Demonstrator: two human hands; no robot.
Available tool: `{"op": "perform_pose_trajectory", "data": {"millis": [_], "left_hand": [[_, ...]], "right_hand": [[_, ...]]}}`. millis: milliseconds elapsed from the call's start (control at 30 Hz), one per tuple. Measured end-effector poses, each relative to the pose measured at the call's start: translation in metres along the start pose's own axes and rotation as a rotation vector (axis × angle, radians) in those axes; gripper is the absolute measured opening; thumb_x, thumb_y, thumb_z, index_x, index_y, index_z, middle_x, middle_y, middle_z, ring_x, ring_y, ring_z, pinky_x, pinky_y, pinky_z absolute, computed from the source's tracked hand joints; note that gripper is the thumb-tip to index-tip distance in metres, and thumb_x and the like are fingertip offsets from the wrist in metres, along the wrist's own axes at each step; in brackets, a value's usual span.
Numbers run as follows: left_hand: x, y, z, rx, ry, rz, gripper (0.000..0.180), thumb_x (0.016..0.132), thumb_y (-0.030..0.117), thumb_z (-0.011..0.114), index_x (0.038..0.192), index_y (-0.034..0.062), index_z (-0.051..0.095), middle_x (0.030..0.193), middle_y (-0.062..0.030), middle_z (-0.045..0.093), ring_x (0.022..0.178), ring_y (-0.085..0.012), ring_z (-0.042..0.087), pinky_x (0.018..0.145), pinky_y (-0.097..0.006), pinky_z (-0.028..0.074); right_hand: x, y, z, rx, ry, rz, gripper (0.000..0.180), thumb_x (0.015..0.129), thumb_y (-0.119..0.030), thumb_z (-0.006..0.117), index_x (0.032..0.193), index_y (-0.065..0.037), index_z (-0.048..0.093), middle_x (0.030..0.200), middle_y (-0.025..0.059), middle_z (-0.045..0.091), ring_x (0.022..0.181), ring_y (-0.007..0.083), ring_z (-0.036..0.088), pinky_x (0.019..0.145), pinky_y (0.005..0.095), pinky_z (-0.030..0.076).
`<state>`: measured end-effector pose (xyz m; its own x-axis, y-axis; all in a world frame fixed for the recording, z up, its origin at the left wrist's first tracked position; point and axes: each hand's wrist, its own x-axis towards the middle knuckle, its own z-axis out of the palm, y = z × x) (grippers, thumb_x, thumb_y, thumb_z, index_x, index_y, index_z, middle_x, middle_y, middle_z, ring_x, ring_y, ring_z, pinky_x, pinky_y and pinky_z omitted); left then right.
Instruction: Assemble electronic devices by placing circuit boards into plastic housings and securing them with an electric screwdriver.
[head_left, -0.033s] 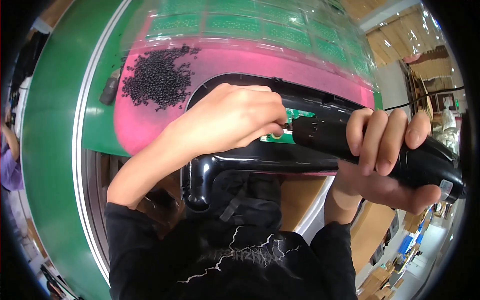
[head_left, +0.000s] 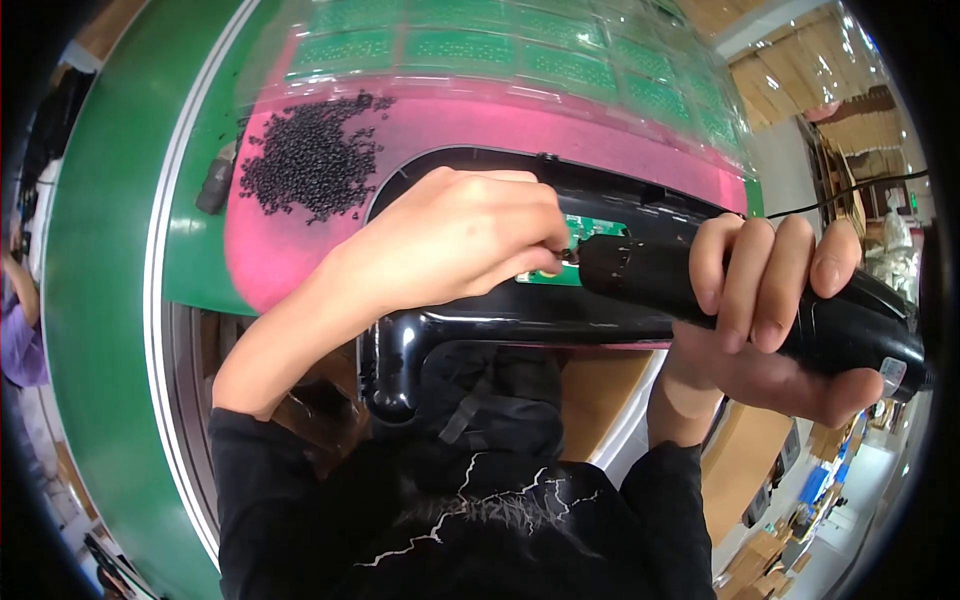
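Observation:
My right hand [head_left: 770,300] is wrapped around a thick black electric screwdriver [head_left: 650,270], held slanting with its nose to the left. At that nose, the thumb and fingertips of my left hand [head_left: 480,235] are pinched together; what sits between them is too small and too hidden to name. Beneath both lies a glossy black plastic housing [head_left: 560,320], open side up. A green circuit board [head_left: 597,228] rests inside it, partly covered by my left fingers and the screwdriver. A heap of small black screws [head_left: 310,160] is spread to the left of the housing.
The housing lies on a pink mat [head_left: 280,250] over a green table [head_left: 110,300]. Clear plastic trays [head_left: 460,50] with compartments stand at the far side. A small dark object [head_left: 217,182] is beside the mat. Cardboard boxes [head_left: 750,460] stand at the right; another person [head_left: 22,330] is at far left.
The screwdriver's nose and my left fingertips have shifted very slightly left. The housing has also moved a touch left in the picture; both grips look the same.

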<state>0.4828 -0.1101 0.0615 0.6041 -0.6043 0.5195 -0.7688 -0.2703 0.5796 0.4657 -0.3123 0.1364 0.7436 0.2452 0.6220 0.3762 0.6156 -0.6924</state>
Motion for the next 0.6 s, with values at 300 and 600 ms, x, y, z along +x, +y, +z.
{"op": "perform_pose_trajectory", "data": {"millis": [300, 600], "left_hand": [[-0.002, -0.006, -0.012, 0.079, 0.068, -0.069, 0.082, 0.071, 0.062, 0.071, 0.114, 0.001, 0.039, 0.116, -0.015, 0.048, 0.111, -0.0276, 0.046, 0.099, -0.04, 0.036], [-0.001, -0.005, -0.005, 0.084, 0.365, -0.085, 0.035, 0.069, -0.013, 0.045, 0.098, 0.0025, 0.032, 0.101, -0.0163, 0.043, 0.089, -0.0248, 0.044, 0.085, -0.035, 0.038]], "right_hand": [[-0.016, -0.017, -0.037, -0.24, 0.081, 0.074, 0.062, 0.08, -0.062, 0.06, 0.099, -0.004, 0.047, 0.064, 0.0, 0.048, 0.047, 0.0096, 0.043, 0.049, 0.0262, 0.035], [-0.024, -0.012, -0.043, -0.343, 0.194, 0.132, 0.06, 0.081, -0.062, 0.058, 0.095, -0.005, 0.046, 0.06, -0.0001, 0.046, 0.046, 0.0103, 0.041, 0.048, 0.0269, 0.034]]}}
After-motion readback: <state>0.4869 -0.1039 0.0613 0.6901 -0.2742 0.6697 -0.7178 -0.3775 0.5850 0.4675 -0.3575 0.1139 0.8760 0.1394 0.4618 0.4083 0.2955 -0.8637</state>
